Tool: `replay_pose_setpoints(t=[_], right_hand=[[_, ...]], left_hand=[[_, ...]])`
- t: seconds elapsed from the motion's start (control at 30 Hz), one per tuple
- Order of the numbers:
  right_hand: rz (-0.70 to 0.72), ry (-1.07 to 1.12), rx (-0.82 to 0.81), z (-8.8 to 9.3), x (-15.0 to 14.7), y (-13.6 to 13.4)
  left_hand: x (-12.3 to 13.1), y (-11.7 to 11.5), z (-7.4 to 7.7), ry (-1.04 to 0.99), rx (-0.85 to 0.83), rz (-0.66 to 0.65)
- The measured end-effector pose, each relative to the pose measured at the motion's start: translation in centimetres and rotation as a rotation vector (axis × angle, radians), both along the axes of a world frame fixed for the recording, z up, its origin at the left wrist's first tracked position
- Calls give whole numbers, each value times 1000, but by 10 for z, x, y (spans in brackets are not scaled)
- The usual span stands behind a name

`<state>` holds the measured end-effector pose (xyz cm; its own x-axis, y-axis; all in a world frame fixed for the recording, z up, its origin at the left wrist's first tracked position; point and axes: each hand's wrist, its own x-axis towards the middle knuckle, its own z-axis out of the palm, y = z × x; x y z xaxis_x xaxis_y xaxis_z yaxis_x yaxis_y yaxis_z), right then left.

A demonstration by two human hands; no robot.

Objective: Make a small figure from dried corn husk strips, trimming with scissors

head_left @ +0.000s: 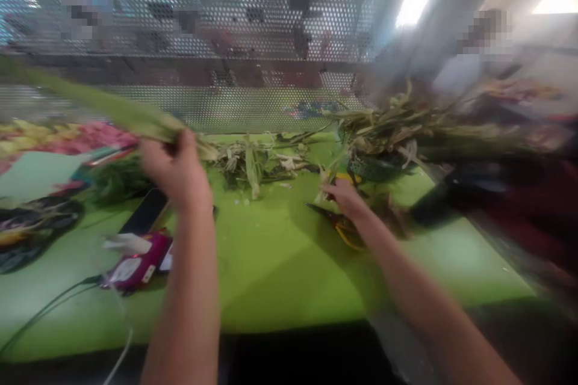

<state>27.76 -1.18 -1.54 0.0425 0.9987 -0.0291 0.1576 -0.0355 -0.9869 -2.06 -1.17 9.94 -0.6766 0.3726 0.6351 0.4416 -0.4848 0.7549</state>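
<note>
My left hand is raised over the left part of the green table, closed round the base of a long, flat green leaf that stretches to the upper left. On the right, my right hand is low over the table, fingers pinched at a pale plant scrap; blur softens the fingertips. Scissors with yellow handles lie just below that hand, blades toward the left. Another yellow piece shows behind the hand. Between the hands lies a heap of pale, stringy plant trimmings.
A basket heaped with dry stalks stands at the back right. At left lie a magenta device with cables, a dark phone, green foliage, a black tray and pink flowers. A perforated metal screen borders the far edge.
</note>
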Motion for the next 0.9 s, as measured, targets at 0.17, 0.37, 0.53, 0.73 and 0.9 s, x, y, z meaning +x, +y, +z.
replay_pose_setpoints(t=[0.17,0.37,0.53,0.73,0.9], right_hand=[[145,144,-91,13,-14,-14],[219,161,-91,28,-23,-30],[327,54,-9,26,-30,-36],[528,-111,6,19,-38,-41],[604,-49,-59,21,-45,-47]], left_hand=[[21,33,-49,307,-834,-182],[70,-5,-68,323,-698,-507],[118,-47,-78,-137,-847,-1193],[128,-42,-95,-510,-699,-1291],[118,-37,-97,-743,-583,-1263]])
